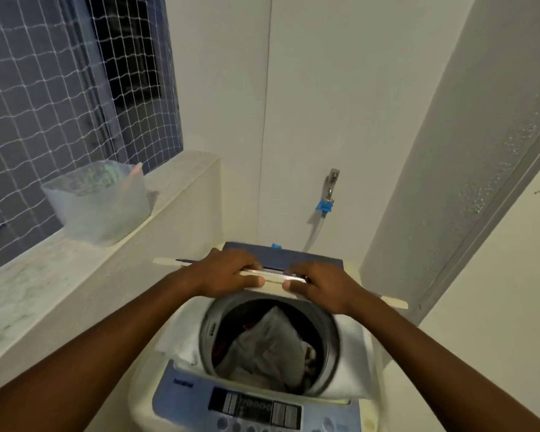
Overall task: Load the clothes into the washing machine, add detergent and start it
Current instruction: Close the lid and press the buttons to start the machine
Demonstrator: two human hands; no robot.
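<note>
A white top-loading washing machine (181, 335) stands below me with its drum open. Grey and dark clothes (268, 344) lie inside the drum. Its folding lid (312, 260) is raised at the back, dark blue on its upper panel. My left hand (228, 272) and my right hand (321, 285) both grip the lid's front edge, side by side, fingers curled over it. The blue control panel (256, 406) with buttons and a display runs along the near side.
A translucent plastic bag (97, 201) sits on the concrete ledge (38, 275) at the left, under a netted window (44, 88). A wall tap with a blue hose fitting (326, 204) is behind the machine. A frosted door (449, 182) stands at the right.
</note>
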